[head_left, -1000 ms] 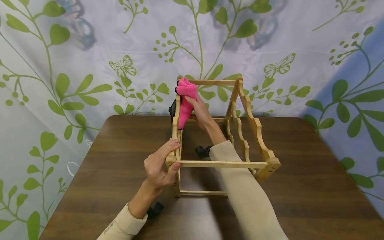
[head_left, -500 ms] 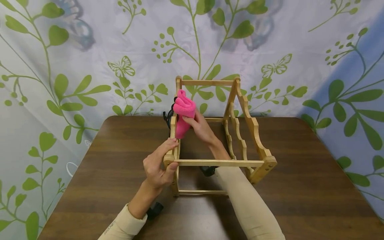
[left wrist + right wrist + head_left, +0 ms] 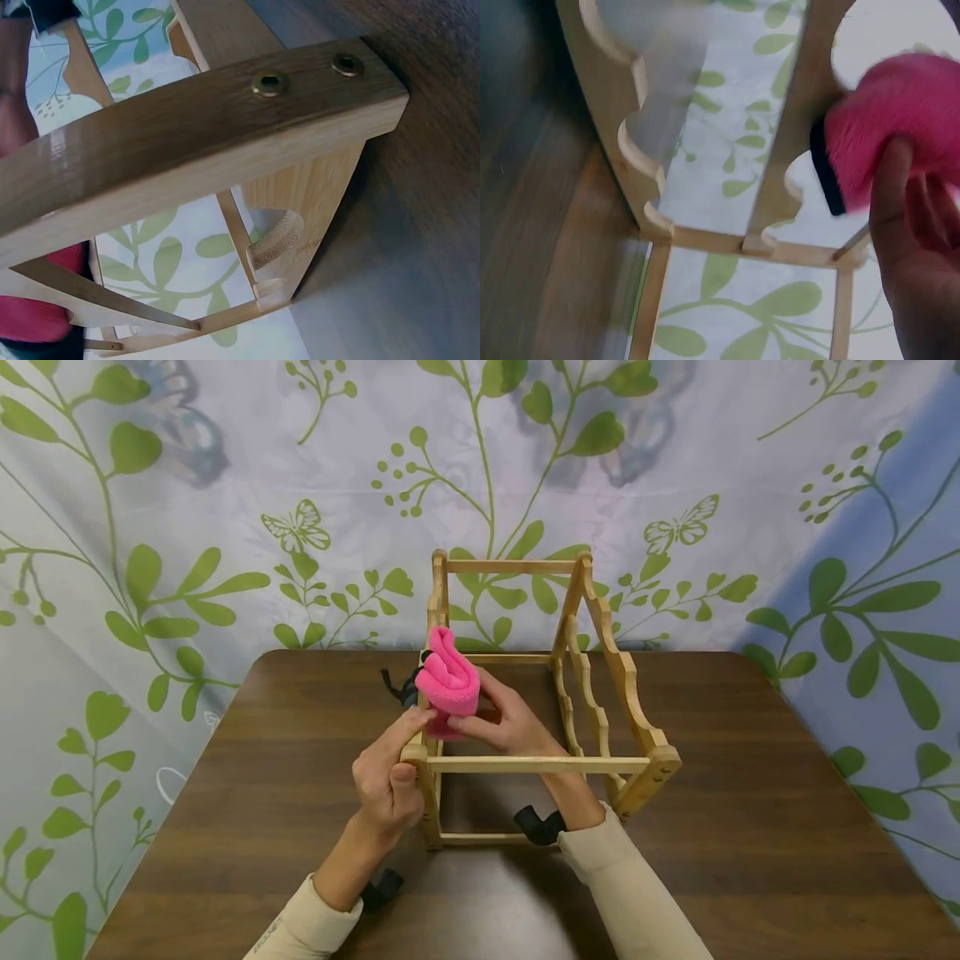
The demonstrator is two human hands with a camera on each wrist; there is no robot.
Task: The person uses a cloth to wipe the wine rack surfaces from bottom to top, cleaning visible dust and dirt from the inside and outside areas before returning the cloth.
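A light wooden rack with wavy side rails stands on the table. My left hand holds its near left corner, with the index finger reaching along the top of the left rail. Reaching inside the frame, my right hand grips a folded pink cloth with black edging, which wraps over the left rail close to the left fingertips. The right wrist view shows thumb and fingers pinching the fuzzy cloth. Part of the left rail is hidden under it. Bolt heads show on the wood in the left wrist view.
Under the rack is a dark brown wooden table. A leaf-patterned fabric backdrop hangs behind it. Black wrist gear sits at the right wrist, and the rack's near crossbar passes above the right forearm.
My right hand has drawn the pink cloth along the left rail, from the far end toward me and my left hand. The left hand stays at the corner, its thumb shifted off the crossbar.
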